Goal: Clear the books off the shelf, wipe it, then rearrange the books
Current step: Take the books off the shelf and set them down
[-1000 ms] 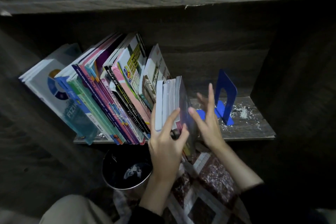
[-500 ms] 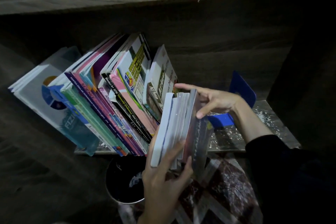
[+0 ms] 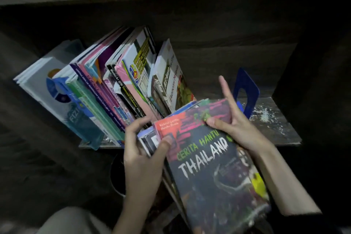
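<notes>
Although the light is dim and the edges of the scene sink into shadow, the left hand (image 3: pixel 144 156) plainly grips a small stack of books (image 3: pixel 150 139) at centre frame, just in front of the shelf (image 3: pixel 275 131), with its thumb laid on the near corner of the top book (image 3: pixel 209 173), whose dark cover reads "CERITA HANTU THAILAND". At the stack's upper end the right hand (image 3: pixel 239 127) pinches it, thumb pressed on the cover and forefinger raised straight; its other fingers pass behind the stack, out of sight. The lower corner of the top book is blurred and runs to the bottom edge of the frame. On the shelf, in the left half of the frame, a row of books (image 3: pixel 114 89) leans toward the left; most of the spine titles are too small or smeared to read. Right of centre a blue bookend (image 3: pixel 247 89) stands upright on the shelf, its base partly hidden by the right hand, with white specks on the board beside it. Below the shelf a dark round container (image 3: pixel 116 175) is mostly covered by the left wrist; its contents cannot be told. A pale knee (image 3: pixel 72 220) is cut off at lower left
</notes>
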